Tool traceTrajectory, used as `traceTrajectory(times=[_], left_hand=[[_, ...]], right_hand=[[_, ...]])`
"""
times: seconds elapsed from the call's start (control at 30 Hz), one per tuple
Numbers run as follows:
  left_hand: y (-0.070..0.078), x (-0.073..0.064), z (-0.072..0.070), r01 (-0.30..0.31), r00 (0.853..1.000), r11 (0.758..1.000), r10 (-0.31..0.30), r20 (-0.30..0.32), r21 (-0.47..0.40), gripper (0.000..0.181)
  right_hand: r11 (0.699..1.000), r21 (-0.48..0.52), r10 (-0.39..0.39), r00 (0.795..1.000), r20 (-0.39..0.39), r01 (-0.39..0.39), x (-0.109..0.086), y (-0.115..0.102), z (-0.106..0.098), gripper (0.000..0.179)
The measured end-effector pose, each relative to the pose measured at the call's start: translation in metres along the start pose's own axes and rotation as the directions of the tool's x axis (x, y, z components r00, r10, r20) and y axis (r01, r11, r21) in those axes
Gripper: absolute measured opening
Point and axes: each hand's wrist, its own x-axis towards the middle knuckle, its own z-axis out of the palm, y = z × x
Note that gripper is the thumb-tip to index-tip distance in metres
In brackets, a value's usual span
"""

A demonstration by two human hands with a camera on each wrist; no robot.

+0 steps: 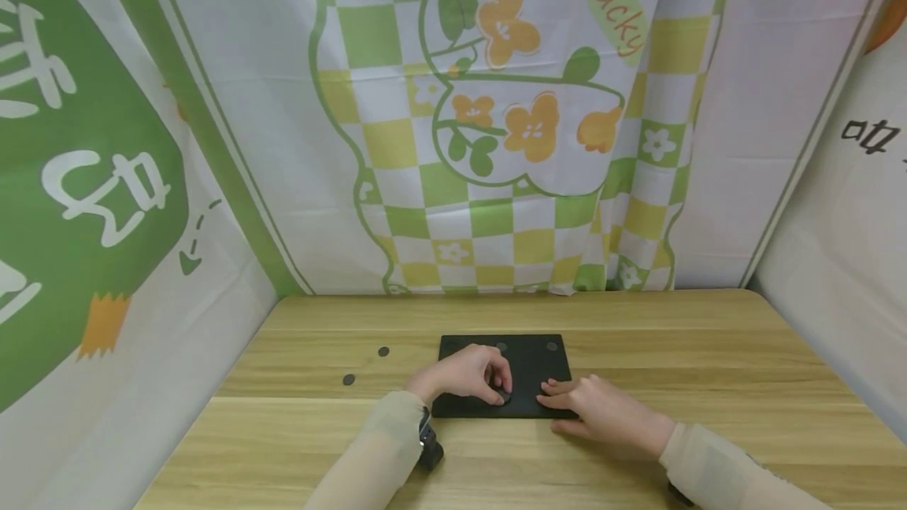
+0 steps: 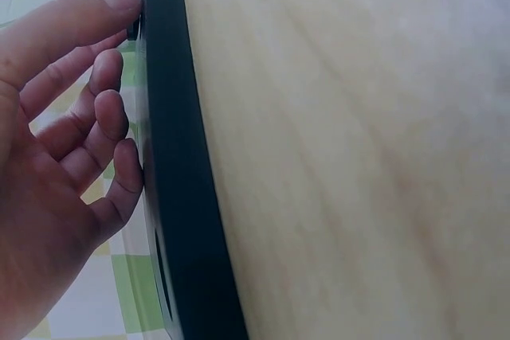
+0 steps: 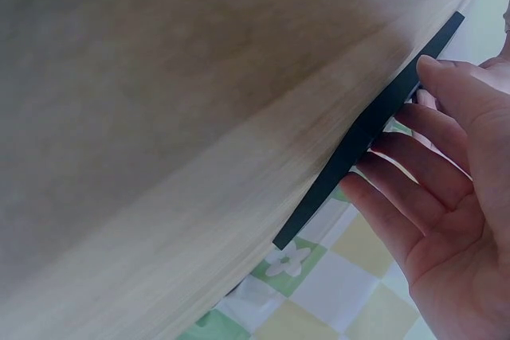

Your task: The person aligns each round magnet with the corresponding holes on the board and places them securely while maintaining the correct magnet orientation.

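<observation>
A flat black rectangular board lies on the wooden table. Over its left half, my left hand pinches a small dark round disc between thumb and index finger, at the board's surface. In the left wrist view, the edge of the disc shows beside the fingertips. My right hand rests its fairly straight fingers on the board's right side, the thumb near the front edge. The right wrist view shows these fingers touching the board. Grey round discs show along the board's far edge, one in the middle and one at the right.
Two loose dark discs, one farther and one nearer, lie on the table left of the board. A checked, flower-printed cloth hangs behind the table. Printed fabric walls stand at both sides.
</observation>
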Motion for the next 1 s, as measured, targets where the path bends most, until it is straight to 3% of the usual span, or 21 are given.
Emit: traceTrajectory(times=[1.0], left_hand=[[-0.0040,0.0003,0.0015,0.006,1.000,0.999,-0.005,0.015,-0.031,0.013]], right_hand=[[1.000,0.004,0.005,1.000,0.001,-0.005,-0.0002,0.0002,0.0005,0.039]])
